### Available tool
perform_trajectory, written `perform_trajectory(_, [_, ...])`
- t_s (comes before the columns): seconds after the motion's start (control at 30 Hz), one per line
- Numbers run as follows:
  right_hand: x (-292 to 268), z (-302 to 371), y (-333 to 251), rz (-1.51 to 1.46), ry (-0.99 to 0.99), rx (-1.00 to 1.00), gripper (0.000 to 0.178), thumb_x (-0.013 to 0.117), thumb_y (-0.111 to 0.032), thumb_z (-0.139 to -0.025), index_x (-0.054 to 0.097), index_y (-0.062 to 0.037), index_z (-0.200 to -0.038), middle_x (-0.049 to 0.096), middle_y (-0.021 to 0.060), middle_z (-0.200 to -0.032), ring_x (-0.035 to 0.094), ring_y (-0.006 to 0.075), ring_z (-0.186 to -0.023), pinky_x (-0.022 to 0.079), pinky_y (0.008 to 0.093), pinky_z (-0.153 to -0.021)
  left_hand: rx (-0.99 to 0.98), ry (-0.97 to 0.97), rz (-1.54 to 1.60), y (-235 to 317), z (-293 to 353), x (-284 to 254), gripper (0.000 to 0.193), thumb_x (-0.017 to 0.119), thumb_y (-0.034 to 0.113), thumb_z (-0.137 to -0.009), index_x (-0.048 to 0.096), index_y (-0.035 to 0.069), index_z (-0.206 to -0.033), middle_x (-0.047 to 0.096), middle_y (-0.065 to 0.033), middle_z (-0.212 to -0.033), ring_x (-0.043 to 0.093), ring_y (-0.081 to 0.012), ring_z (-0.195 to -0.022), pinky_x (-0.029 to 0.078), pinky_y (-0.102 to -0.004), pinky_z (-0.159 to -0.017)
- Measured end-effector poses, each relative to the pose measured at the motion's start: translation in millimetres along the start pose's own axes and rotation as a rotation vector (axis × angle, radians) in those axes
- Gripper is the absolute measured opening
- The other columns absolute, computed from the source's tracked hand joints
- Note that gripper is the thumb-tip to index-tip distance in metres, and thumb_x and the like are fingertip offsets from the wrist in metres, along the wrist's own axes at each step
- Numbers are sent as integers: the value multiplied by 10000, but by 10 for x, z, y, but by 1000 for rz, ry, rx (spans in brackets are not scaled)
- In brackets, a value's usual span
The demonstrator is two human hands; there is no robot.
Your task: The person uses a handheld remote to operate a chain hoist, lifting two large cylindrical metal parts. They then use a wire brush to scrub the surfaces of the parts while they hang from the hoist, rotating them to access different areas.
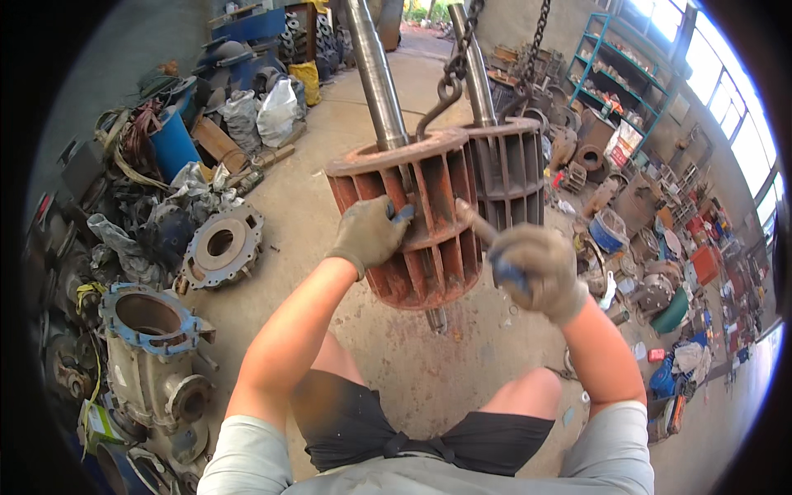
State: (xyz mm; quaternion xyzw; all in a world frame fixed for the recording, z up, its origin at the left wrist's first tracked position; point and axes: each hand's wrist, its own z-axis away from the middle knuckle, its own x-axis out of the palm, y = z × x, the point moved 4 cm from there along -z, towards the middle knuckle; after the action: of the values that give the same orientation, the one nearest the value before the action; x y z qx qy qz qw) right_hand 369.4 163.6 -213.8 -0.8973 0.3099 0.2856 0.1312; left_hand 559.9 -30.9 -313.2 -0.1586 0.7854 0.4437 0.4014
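Observation:
A rusty red-brown finned rotor point(450, 272) hangs in front of me, its bare steel shaft point(375, 74) rising through the top. My left hand point(369, 237), in a grey glove with blue on the palm side, is closed on its fins at the left. My right hand point(540, 268), gloved alike and slightly blurred, grips a short tan rod-like tool point(478, 221). The tool's tip is at the rotor's right side; I cannot tell whether it touches. Right behind hangs a second, darker finned rotor point(520, 173) with its own shaft.
Chains point(532, 41) and a hook point(441, 103) come down over the rotors. A blue-rimmed pump casing point(153, 346) and a round flanged plate point(223, 246) sit on the left. Piled parts line both sides. A teal shelf point(619, 74) stands at the back right.

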Motion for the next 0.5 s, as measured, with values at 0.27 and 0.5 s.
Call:
perform_trajectory(0.27, [609,-116,319,142,-226,226,150,799,-178,-953,692,-96,-887,754,105,-991,752,315,-755,619,433,-670,26,34,-27,-110,-48,29,485,690,476,-1077,735,-7,-1065,789,-282,-1070,750,-475,-1079,571,-579,-975])
perform_trajectory(0.5, [684,-219,241,308,-245,16,211,686,-312,-941,693,-102,-926,748,116,-1015,731,345,-723,605,468,-657,50,101,56,-229,-92,33,489,710,479,-1064,711,-3,-976,771,-297,-970,743,-511,-980,568,-593,-906])
